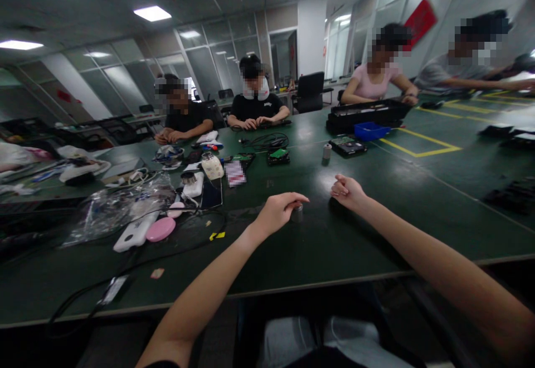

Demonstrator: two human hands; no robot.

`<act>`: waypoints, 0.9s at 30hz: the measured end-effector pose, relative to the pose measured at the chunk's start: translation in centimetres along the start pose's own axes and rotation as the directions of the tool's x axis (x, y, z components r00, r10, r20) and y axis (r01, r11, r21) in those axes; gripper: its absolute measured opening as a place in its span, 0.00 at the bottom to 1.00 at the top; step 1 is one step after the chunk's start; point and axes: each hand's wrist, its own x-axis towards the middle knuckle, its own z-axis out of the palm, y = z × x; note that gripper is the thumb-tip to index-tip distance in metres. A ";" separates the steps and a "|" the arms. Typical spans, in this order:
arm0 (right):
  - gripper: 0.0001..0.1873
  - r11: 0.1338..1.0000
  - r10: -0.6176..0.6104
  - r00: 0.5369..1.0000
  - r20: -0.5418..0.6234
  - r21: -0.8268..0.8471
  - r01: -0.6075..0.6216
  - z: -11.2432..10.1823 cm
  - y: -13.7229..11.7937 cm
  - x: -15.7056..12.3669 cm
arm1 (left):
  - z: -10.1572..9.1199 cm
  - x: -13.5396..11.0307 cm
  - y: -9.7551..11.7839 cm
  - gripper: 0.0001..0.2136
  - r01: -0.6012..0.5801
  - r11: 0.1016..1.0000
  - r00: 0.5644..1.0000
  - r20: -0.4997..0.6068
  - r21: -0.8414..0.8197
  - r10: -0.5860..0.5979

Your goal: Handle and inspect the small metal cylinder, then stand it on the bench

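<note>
My left hand (278, 212) is over the green table, its thumb and fingers closed around the top of a small grey metal cylinder (298, 215). The index finger reaches out past the cylinder's top. To the right, my right hand (349, 192) hovers above the table with its fingers curled together in a pinch. Whatever may be between those fingertips is too small to make out. A second grey cylinder (326, 151) stands upright beyond my hands, beside a hard drive-like device (348, 145).
On the left lie a clear plastic bag (121, 206), a white power bank-like case (136, 233), a pink round lid (161, 229) and cables. Farther off are a green circuit board (278, 156), a blue tray (371, 131) and a black bin (368, 116). Several people sit across the table.
</note>
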 end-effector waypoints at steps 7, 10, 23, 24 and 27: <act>0.11 1.000 0.001 1.000 0.003 -0.020 -0.001 0.0 0.0 0.0 | 0.1 -0.2 -0.1 0.20 -0.021 1.000 0.997 0.072 -0.022 0.022; 0.11 1.000 0.004 1.000 -0.001 -0.020 -0.004 0.1 0.0 0.0 | 0.2 -0.1 0.2 0.20 -0.018 0.999 0.999 0.030 -0.029 0.019; 0.11 1.000 0.001 1.000 -0.004 -0.030 -0.001 0.0 -0.1 0.0 | 1.0 -0.1 -0.1 0.17 0.137 0.947 0.977 -0.116 -0.290 -0.177; 0.11 1.000 -0.001 1.000 -0.004 -0.031 0.000 0.1 -0.1 0.0 | 1.1 -0.1 -0.1 0.17 0.145 0.946 0.976 -0.117 -0.289 -0.185; 0.11 1.000 -0.002 1.000 -0.005 -0.031 0.002 0.1 0.0 0.0 | 1.0 -0.2 -0.2 0.17 0.158 0.942 0.971 -0.129 -0.297 -0.203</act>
